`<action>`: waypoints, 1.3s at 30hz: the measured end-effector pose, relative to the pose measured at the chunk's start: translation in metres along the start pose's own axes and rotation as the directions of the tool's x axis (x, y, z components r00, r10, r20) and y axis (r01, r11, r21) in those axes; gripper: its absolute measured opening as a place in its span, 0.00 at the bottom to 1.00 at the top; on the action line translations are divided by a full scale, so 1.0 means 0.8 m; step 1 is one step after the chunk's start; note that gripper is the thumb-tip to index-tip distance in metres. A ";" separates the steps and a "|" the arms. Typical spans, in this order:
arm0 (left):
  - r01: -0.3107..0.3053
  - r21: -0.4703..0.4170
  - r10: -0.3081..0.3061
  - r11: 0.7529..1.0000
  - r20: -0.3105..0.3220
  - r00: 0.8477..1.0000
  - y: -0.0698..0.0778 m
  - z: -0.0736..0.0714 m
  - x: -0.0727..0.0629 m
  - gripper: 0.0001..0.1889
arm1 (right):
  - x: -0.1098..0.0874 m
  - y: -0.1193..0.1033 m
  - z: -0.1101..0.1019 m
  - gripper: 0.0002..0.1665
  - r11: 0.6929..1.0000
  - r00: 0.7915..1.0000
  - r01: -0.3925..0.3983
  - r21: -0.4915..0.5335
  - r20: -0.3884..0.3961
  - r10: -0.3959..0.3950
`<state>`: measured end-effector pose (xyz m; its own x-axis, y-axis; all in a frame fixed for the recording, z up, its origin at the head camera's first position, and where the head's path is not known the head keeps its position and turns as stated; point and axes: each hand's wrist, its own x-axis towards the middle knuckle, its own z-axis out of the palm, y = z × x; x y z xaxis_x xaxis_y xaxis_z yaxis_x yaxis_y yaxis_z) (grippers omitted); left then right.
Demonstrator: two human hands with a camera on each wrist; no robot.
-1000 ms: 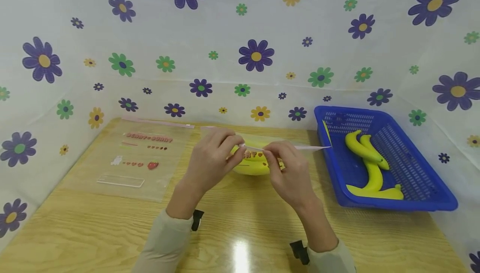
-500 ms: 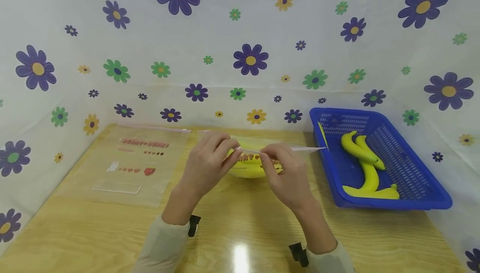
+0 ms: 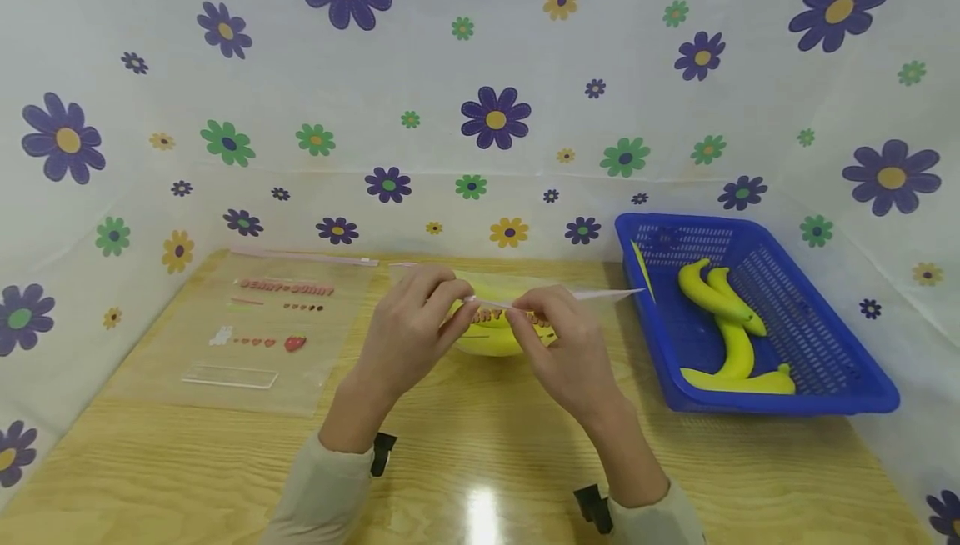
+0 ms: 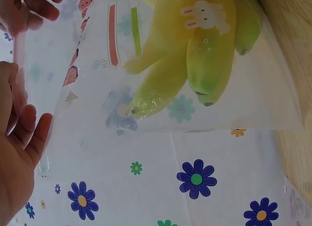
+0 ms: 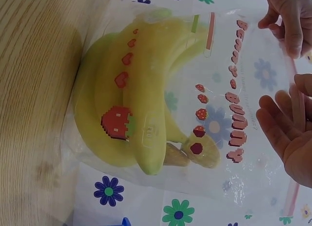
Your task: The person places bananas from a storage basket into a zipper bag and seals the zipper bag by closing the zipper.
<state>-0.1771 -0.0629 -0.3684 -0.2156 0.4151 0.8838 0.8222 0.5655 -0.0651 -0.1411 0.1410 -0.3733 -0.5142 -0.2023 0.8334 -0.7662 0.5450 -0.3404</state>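
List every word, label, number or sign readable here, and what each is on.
"BERRY BUNNY": pink letters on the banana bag.
"BERRY BUNNY": pink letters on the flat bag at left.
Too small and faint to read: tiny print on the banana bag.
No readable numbers.

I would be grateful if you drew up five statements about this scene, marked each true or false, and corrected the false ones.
1. The left hand and the right hand both grip the pink zip strip of a printed zip bag. True.
2. That bag has nothing inside. False: yellow bananas are in it.
3. A second zip bag lies flat on the wooden table. True.
4. The blue basket stands to the left of both hands. False: it stands to their right.
5. More bananas lie in the basket. True.
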 end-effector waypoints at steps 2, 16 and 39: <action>-0.002 0.005 0.002 1.000 0.004 1.000 -0.001 -0.001 0.000 0.18 | 0.001 -0.001 0.001 0.06 1.000 1.000 -0.005 0.001 0.004 0.005; -0.011 0.008 0.011 1.000 0.002 1.000 -0.003 -0.002 -0.001 0.17 | 0.002 -0.004 0.001 0.06 1.000 1.000 -0.018 -0.017 0.020 0.018; -0.014 0.028 0.015 1.000 -0.030 0.999 0.005 0.004 -0.001 0.16 | -0.004 -0.012 0.009 0.08 1.000 0.999 0.002 0.018 0.050 -0.003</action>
<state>-0.1754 -0.0589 -0.3709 -0.1874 0.4017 0.8964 0.8100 0.5794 -0.0904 -0.1349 0.1307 -0.3754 -0.5305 -0.2439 0.8119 -0.7741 0.5298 -0.3466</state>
